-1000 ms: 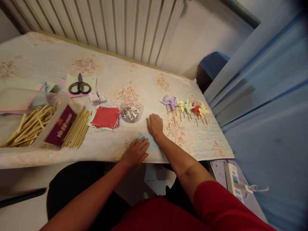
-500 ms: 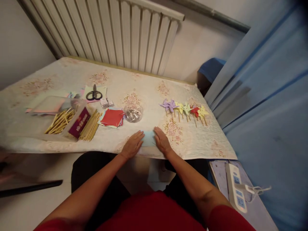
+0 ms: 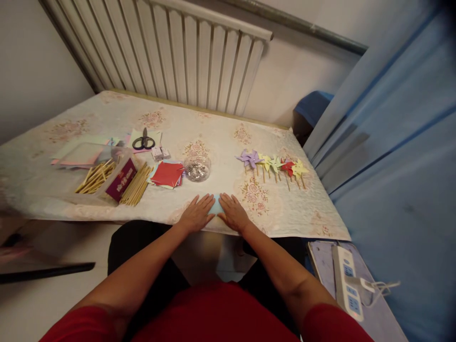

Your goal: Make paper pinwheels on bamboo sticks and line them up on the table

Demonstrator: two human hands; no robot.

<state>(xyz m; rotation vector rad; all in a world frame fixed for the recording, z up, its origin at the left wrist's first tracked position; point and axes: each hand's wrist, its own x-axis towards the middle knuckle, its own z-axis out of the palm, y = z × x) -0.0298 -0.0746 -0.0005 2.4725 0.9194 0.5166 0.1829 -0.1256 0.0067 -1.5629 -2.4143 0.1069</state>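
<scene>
A light blue piece of paper (image 3: 215, 206) lies near the table's front edge, largely covered by my hands. My left hand (image 3: 197, 212) rests flat on its left side, fingers stretched out. From the other side, my right hand (image 3: 233, 212) lies flat over the paper's right part, fingers extended. Just beyond them stands a clear round dish (image 3: 197, 169) with small shiny metal pieces in it. Left of the dish is a stack of cut paper squares (image 3: 167, 174) with a red one on top.
Several paper pinwheels on sticks (image 3: 274, 164) lie in a row at the right. At the left are a plastic box of sticks (image 3: 103, 197), a stick bundle (image 3: 136, 185), black scissors (image 3: 144, 141) and small boxes (image 3: 160, 153). A power strip (image 3: 347, 282) lies below right.
My hands have come closer together over the blue paper, the right one moving left and covering more of it. The view has shifted slightly.
</scene>
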